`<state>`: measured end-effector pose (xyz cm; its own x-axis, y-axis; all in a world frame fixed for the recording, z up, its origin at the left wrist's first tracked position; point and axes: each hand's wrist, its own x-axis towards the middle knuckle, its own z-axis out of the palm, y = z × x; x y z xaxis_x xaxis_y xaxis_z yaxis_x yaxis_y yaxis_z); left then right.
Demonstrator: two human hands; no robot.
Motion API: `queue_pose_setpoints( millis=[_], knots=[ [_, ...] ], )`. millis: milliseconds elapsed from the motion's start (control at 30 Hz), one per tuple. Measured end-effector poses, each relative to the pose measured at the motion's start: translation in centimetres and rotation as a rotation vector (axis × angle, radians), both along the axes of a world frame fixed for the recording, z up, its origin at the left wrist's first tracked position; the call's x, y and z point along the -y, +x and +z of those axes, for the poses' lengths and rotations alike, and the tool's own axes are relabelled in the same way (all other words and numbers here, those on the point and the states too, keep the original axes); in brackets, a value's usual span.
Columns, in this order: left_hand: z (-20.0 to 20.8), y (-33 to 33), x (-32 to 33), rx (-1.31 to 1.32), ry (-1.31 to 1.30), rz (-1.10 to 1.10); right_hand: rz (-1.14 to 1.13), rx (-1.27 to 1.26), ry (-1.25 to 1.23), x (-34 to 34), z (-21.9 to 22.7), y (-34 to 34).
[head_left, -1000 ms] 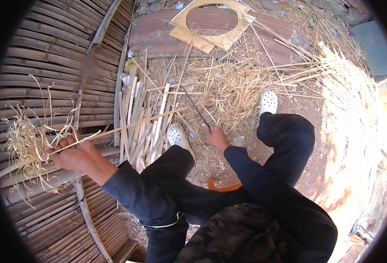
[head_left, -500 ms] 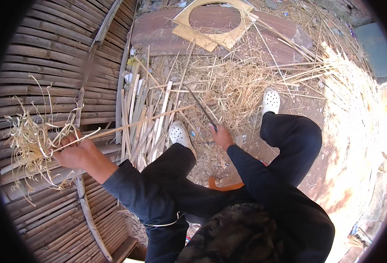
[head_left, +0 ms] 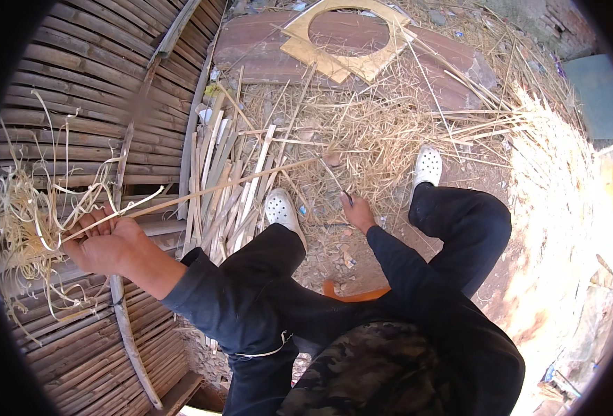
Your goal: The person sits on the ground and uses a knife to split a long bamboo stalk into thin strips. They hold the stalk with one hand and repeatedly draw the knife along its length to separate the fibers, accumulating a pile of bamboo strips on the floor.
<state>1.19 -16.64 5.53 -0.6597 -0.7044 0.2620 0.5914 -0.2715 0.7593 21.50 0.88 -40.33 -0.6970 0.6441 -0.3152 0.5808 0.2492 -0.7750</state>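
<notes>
My left hand (head_left: 108, 246) is closed around a long split-bamboo strip (head_left: 233, 186) on the left. The strip slants up to the right, and its far end hangs over the litter ahead of my feet. Pale curled shavings (head_left: 25, 208) bunch around and beyond my left hand. My right hand (head_left: 358, 213) is wrapped around the dark handle of a knife (head_left: 348, 199), low between my knees. Its blade is hard to make out now; the earlier frame shows it long, narrow and dark. The knife hand is apart from the strip.
A bamboo-slat wall (head_left: 63, 132) stands close on the left. Split bamboo lengths (head_left: 213, 173) lie in a pile beside my left clog (head_left: 283, 211). Straw-like shavings (head_left: 376, 132) cover the ground ahead. A board with a round hole (head_left: 296, 48) lies on a brown panel (head_left: 247, 48).
My left hand has shifted slightly left and toward me, drawing the strip and shavings along. The right hand has moved a little right, and the knife blade has turned from clear view.
</notes>
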Motion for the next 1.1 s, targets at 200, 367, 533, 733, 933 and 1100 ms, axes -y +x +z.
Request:
queue_pose_setpoints(
  millis=[200, 367, 533, 733, 933, 1100],
  knots=[
    [-1.0, -0.3, 1.0, 0.066, -0.011, -0.071, -0.024, -0.033, -0.002, 1.2, 4.2, -1.0],
    [-1.0, -0.3, 1.3, 0.061, -0.008, -0.034, 0.005, -0.337, -0.018, 1.6, 8.8, -1.6],
    [-0.4, 0.2, 2.4, 0.073, -0.022, -0.04, 0.066, 0.095, 0.178, 1.9, 0.7, 3.7],
    [-0.3, -0.2, 0.2, 0.071, 0.029, -0.026, -0.109, 0.234, -0.157, 1.5, -5.2, 4.9],
    [-1.5, -0.6, 3.7, 0.13, -0.079, -0.032, 0.026, -0.086, -0.15, 3.1, 1.8, 1.3],
    [-2.6, -1.8, 4.5, -0.043, -0.036, -0.197, 0.055, -0.046, -0.067, 2.6, 4.1, -0.2]
  ],
)
